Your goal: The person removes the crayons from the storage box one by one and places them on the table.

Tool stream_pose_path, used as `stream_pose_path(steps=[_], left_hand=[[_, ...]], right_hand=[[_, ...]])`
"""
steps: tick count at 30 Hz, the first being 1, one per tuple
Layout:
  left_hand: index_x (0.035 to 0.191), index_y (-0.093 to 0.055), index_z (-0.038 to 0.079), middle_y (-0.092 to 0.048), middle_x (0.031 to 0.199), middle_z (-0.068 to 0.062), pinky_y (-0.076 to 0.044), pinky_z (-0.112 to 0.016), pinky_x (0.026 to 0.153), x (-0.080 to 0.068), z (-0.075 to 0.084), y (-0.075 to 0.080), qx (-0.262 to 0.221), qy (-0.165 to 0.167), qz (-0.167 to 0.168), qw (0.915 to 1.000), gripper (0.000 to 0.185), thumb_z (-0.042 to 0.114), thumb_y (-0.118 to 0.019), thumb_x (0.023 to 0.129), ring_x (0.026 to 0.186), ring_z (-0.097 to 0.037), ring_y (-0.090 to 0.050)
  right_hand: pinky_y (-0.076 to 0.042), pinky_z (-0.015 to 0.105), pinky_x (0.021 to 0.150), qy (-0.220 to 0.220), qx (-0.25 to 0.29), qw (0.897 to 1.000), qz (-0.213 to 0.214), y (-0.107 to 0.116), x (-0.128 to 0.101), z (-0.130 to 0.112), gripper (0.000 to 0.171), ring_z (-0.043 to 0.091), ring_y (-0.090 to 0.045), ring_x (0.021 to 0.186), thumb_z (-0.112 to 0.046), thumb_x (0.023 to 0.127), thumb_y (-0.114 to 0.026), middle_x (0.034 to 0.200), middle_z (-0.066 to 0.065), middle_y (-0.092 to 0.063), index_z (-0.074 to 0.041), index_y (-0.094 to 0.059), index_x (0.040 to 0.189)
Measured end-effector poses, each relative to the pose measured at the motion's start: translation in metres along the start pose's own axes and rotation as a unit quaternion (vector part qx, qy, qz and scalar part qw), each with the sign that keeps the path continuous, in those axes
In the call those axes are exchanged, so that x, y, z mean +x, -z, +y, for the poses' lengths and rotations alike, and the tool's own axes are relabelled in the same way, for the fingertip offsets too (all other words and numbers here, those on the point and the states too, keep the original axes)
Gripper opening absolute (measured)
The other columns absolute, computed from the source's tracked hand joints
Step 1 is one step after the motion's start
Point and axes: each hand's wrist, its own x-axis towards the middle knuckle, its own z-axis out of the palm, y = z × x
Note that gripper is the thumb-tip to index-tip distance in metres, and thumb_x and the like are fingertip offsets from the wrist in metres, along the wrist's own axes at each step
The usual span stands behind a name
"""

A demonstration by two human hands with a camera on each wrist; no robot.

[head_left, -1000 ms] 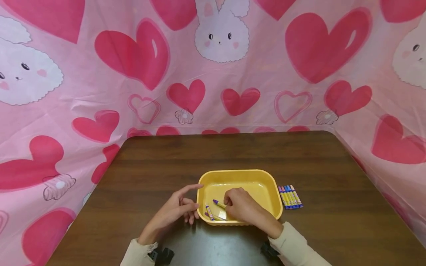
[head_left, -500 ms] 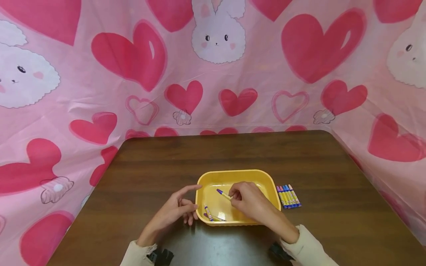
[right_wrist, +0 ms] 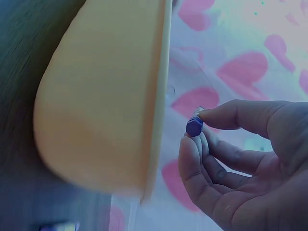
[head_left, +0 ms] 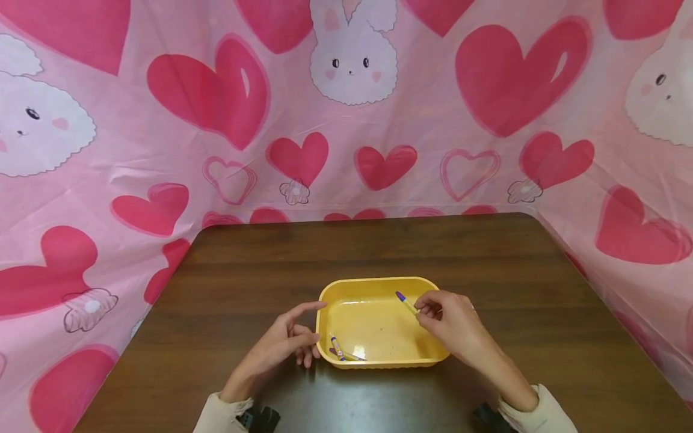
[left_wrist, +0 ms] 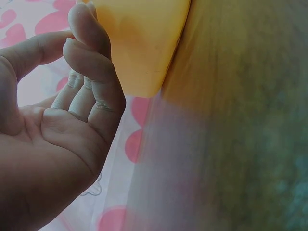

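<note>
Lifting now: we pinch a purple crayon [head_left: 406,302] in our right hand [head_left: 452,325], above the yellow tray [head_left: 373,362].
Left hand [head_left: 284,346]: relaxed, empty, fingertips at the tray's edge.
Tray: two crayons [head_left: 341,350] remain.
Next, we judge: a steady carry clear of the rim.

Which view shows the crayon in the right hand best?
Head view: the crayon shows along its length, pinched by the right hand over the tray. Right wrist shows only its blue end; left wrist shows none of it.
</note>
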Motion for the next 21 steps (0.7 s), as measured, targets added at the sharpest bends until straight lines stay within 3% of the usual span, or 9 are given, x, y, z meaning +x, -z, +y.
stream_pose_path(steps=[6, 12, 17, 21], left_hand=[[0.152, -0.032, 0.004, -0.071, 0.077, -0.019, -0.05, -0.025, 0.051, 0.001, -0.001, 0.0, -0.001, 0.0, -0.002, 1.0, 0.061, 0.009, -0.06, 0.099, 0.056, -0.017, -0.065], [0.152, -0.031, 0.001, -0.065, 0.078, -0.032, -0.051, -0.027, 0.049, -0.001, -0.003, 0.001, 0.005, -0.02, -0.007, 0.9998, 0.059, 0.005, -0.057, 0.099, 0.056, -0.017, -0.065], [0.152, -0.032, 0.003, -0.065, 0.079, -0.034, -0.051, -0.027, 0.05, 0.0, -0.003, 0.001, 0.006, -0.013, -0.007, 0.9999, 0.059, 0.007, -0.058, 0.099, 0.056, -0.017, -0.065], [0.152, -0.032, 0.003, -0.065, 0.08, -0.034, -0.051, -0.026, 0.051, 0.001, -0.002, 0.0, 0.004, -0.008, -0.008, 0.9999, 0.06, 0.008, -0.059, 0.099, 0.056, -0.018, -0.064]], right_hand=[[-0.052, 0.023, 0.065, -0.049, -0.004, 0.998, 0.034, 0.027, -0.012, 0.025, 0.008, 0.012, -0.059, 0.071, -0.004, 0.083, -0.076, 0.077, -0.003, -0.065, -0.008, -0.073, 0.09], [-0.05, 0.024, 0.065, -0.09, -0.026, 0.994, 0.049, 0.044, -0.02, 0.056, 0.009, 0.015, -0.065, 0.076, -0.011, 0.086, -0.074, 0.083, -0.001, -0.07, -0.008, -0.073, 0.095], [-0.05, 0.026, 0.065, -0.13, -0.021, 0.99, 0.047, 0.051, -0.024, 0.085, 0.015, 0.018, -0.067, 0.079, -0.016, 0.087, -0.075, 0.085, 0.004, -0.073, -0.005, -0.074, 0.097], [-0.049, 0.027, 0.064, -0.165, 0.012, 0.986, 0.016, 0.054, -0.027, 0.107, 0.022, 0.017, -0.064, 0.076, -0.019, 0.089, -0.075, 0.088, 0.007, -0.073, -0.001, -0.073, 0.1]])
